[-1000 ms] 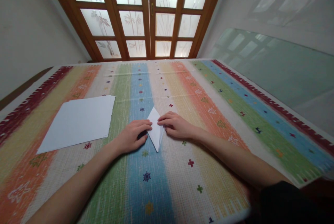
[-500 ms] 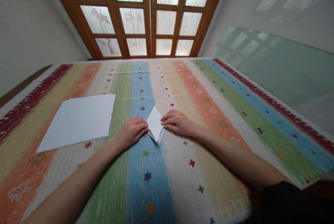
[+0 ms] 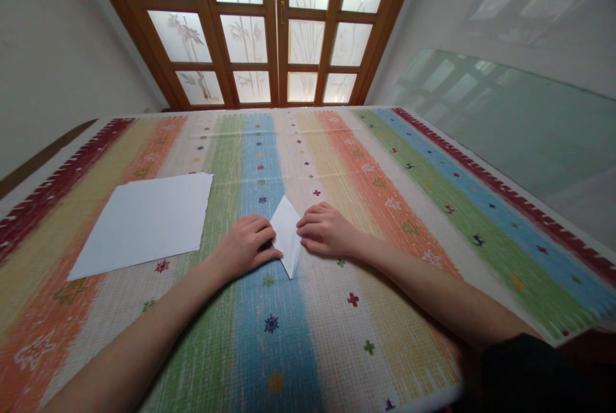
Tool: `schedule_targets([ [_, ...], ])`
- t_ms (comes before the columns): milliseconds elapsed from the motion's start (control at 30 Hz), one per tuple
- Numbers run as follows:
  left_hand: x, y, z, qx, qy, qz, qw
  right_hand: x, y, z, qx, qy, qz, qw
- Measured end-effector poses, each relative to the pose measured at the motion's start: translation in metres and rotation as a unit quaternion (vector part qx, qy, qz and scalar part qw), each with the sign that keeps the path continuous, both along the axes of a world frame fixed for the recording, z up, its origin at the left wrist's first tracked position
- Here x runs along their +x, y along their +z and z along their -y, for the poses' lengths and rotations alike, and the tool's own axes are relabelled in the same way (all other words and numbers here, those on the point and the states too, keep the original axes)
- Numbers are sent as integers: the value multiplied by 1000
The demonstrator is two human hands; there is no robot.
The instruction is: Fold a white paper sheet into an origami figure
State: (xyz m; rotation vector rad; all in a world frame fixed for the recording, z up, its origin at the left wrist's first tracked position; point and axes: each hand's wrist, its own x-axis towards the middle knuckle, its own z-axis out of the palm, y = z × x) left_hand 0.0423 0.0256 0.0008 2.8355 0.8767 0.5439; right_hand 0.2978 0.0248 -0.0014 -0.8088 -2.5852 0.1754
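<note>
A small white sheet of paper, folded into a narrow diamond, lies flat on the striped tablecloth, its points facing away from and toward me. My left hand touches its left edge, the thumb lying across the lower left side and the fingers curled near the left corner. On the opposite side, my right hand has its fingertips together against the right corner. Both hands hold the paper between them. Whether any paper is pinched under the fingertips is hard to make out.
A stack of white paper sheets lies to the left on the tablecloth. Wooden doors with frosted panes stand beyond the table's far edge. A glass panel leans by the right wall.
The lower tips of the folded paper, which stood apart, now form one flat point closer to me. My left thumb has moved onto the paper's lower left side.
</note>
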Motion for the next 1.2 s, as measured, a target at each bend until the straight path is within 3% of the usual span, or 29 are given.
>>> schedule_targets([
  [167,0,2,-1,39,-31,-52,997,0,0,-1,92,86,119,985],
  [333,-3,5,0,84,-71,-101,989,4,4,-2,111,133,128,977],
  [600,-4,-8,-1,-1,-98,-35,995,4,7,-2,185,149,131,963],
  [767,-2,-10,-7,-13,-105,2,994,4,6,-5,162,145,126,968],
  [1067,-3,-7,-5,42,-108,9,993,6,3,-3,90,122,106,983],
  [1200,-5,-8,-4,29,-110,15,993,3,4,-2,112,131,96,980],
])
